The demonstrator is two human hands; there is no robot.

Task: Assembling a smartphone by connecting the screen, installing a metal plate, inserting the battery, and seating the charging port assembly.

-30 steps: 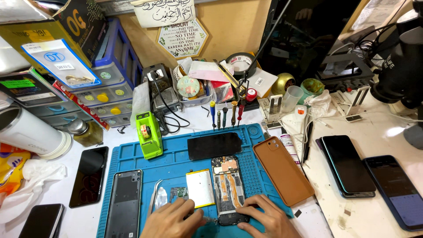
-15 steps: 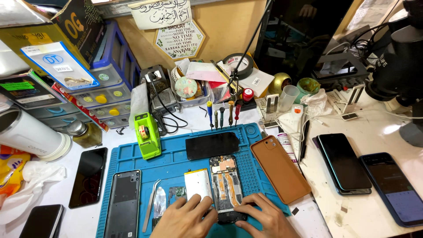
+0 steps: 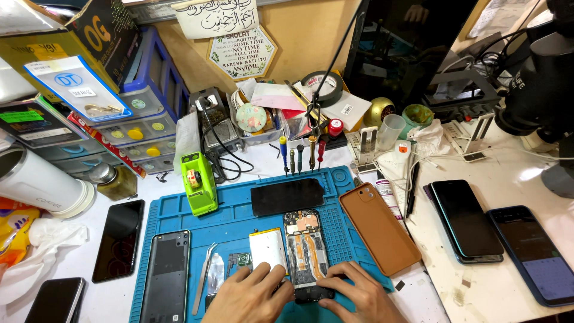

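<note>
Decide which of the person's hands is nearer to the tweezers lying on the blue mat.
Left. The left hand lies just right of the tweezers, almost beside them. The right hand rests on the far side of the opened phone, clearly farther away.

A blue work mat point(image 3: 239, 212), a brown phone case point(image 3: 378, 228), a lime-green tape dispenser point(image 3: 198, 183).

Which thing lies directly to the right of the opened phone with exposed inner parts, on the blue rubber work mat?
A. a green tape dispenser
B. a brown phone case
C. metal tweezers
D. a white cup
B: the brown phone case lies on the blue rubber work mat, just right of the opened phone with exposed inner parts; both hands, left hand and right hand, rest at the phone's lower end.
</note>
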